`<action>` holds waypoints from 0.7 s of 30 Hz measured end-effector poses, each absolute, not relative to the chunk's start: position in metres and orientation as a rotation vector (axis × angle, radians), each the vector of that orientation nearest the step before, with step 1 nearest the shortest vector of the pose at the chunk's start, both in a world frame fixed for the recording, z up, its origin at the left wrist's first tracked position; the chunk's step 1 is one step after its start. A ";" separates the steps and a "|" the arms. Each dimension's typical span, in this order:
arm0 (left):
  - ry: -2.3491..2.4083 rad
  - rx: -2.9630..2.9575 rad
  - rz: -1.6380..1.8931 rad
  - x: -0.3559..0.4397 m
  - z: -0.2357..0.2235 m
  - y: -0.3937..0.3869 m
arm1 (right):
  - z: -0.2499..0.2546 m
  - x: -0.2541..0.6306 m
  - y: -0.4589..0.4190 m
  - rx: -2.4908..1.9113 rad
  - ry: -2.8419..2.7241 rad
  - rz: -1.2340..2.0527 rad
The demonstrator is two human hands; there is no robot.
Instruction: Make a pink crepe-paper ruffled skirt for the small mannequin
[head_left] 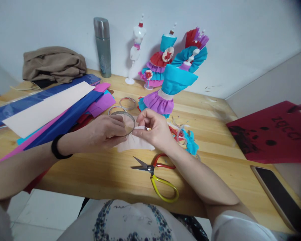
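- left hand (112, 130) has its fingers curled round a ring (133, 123)
- right hand (155, 130) kinda pinching pale paper (136, 144) beside it
- scissors (149, 168) lying open, just bodyward of the right hand

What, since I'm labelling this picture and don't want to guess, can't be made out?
All in the head view:
- Pale sheet: partly hidden by the left hand and right hand.
- Ring: its lower left side is covered by the left hand.
- Scissors: the red handle's end is hidden by the right forearm.
- Red bag: cut off by the right edge.
- Bottle: its markings are too small to read.
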State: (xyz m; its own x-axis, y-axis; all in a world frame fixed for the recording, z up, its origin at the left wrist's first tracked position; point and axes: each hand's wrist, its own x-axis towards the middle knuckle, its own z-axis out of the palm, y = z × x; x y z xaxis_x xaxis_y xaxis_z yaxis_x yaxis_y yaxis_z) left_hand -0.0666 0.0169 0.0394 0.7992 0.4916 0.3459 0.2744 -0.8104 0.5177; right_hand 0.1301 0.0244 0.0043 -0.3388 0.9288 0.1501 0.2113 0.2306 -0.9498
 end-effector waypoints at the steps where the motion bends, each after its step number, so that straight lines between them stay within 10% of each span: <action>1: 0.561 2.534 0.658 -0.067 0.039 0.017 | 0.004 0.130 0.025 -1.068 -1.727 1.156; 21: 0.761 2.510 0.659 -0.081 0.034 0.022 | 0.005 0.132 0.022 -1.027 -1.882 0.948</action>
